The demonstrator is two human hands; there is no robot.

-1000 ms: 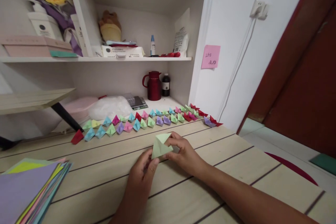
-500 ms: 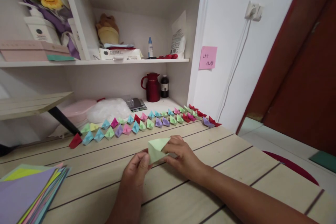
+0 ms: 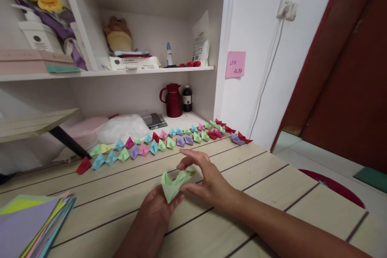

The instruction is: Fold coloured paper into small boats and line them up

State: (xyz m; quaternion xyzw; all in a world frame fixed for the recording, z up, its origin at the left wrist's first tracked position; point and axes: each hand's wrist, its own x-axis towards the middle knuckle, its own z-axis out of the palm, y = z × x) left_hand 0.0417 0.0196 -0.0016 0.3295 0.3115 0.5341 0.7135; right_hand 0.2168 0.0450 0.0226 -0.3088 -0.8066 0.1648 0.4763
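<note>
A light green folded paper piece (image 3: 174,183) sits between my two hands above the wooden table (image 3: 256,193). My left hand (image 3: 157,211) pinches its lower left end from below. My right hand (image 3: 205,179) holds the right end with the thumb and lower fingers, while its index finger is stretched out above the paper. Behind them a long double row of small folded paper boats (image 3: 163,145) in several colours lies along the table's far edge.
A stack of coloured paper sheets (image 3: 33,221) lies at the front left. White shelves (image 3: 136,70) behind hold a red jug (image 3: 173,100), a dark bottle (image 3: 187,98), boxes and bags. A pink note (image 3: 235,64) hangs on the wall; a red door (image 3: 347,80) stands at right.
The green paper has gone from a flat triangle to an opened shape with two points. Both hands have dropped slightly toward me, and my right index finger has lifted off the paper.
</note>
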